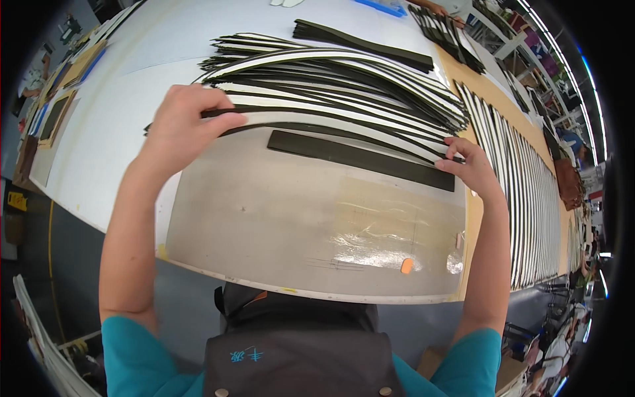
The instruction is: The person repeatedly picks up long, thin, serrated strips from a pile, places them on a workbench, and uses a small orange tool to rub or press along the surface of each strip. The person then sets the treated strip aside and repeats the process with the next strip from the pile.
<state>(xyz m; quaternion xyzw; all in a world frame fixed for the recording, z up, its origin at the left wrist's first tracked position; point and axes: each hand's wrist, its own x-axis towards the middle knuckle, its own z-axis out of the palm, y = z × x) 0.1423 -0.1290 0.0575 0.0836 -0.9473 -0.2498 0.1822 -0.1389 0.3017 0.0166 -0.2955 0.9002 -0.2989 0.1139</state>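
Observation:
A long, flexible strip (311, 119), white-faced with black edges, bows between my two hands above the table. My left hand (180, 122) pinches it near its left end between thumb and fingers. At the other end, the fingertips of my right hand (475, 171) close on the strip. Just behind it lies a loose heap of similar black and white strips (331, 83), fanned and overlapping. A flat dark strip (360, 159) rests on the grey work mat (264, 218), nearer to me than the held strip.
Beyond the heap sits a bundle of dark strips (364, 46). Many strips (512, 192) lie in a row on the right. A small orange piece (407, 266) is near the table's front edge. Another person's hand (436, 8) shows at the far right, by more strips.

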